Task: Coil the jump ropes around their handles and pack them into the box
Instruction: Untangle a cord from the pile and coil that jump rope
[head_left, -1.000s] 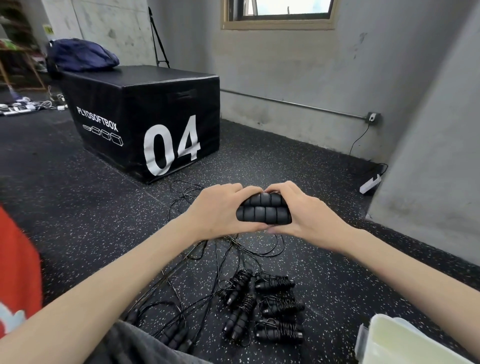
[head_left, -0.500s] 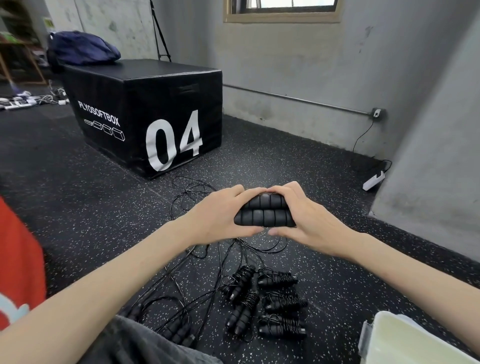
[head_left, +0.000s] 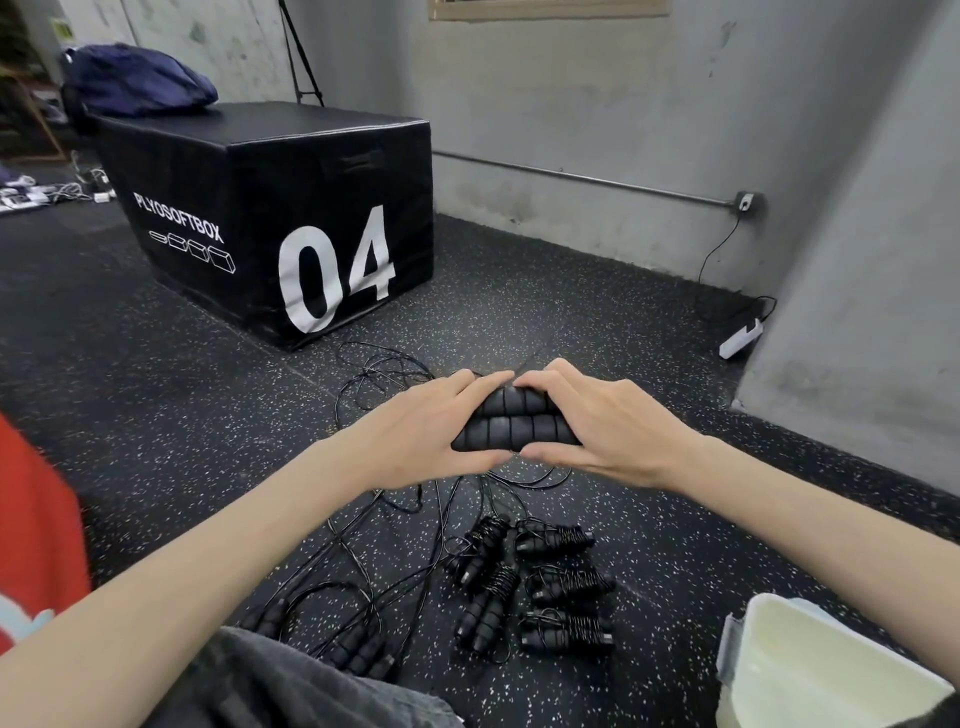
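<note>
Two black ribbed jump rope handles (head_left: 514, 426) lie side by side, held above the floor. My left hand (head_left: 415, 436) grips their left end and my right hand (head_left: 602, 431) grips their right end. Their thin black rope (head_left: 395, 499) hangs down in loose loops onto the floor. Below, several coiled ropes wound round their handles (head_left: 540, 587) lie in a cluster. More uncoiled handles (head_left: 358, 649) lie near my knee. The pale plastic box (head_left: 810, 670) sits at the bottom right.
A black plyo box marked 04 (head_left: 270, 218) stands ahead on the left, with a blue bag (head_left: 135, 78) on it. A grey wall column (head_left: 872, 249) rises on the right, a power strip (head_left: 740, 338) at its foot. Speckled rubber floor (head_left: 156, 395) all round.
My hands and the handles have stayed together. The view has tilted down a little, so the window has slid up out of frame.
</note>
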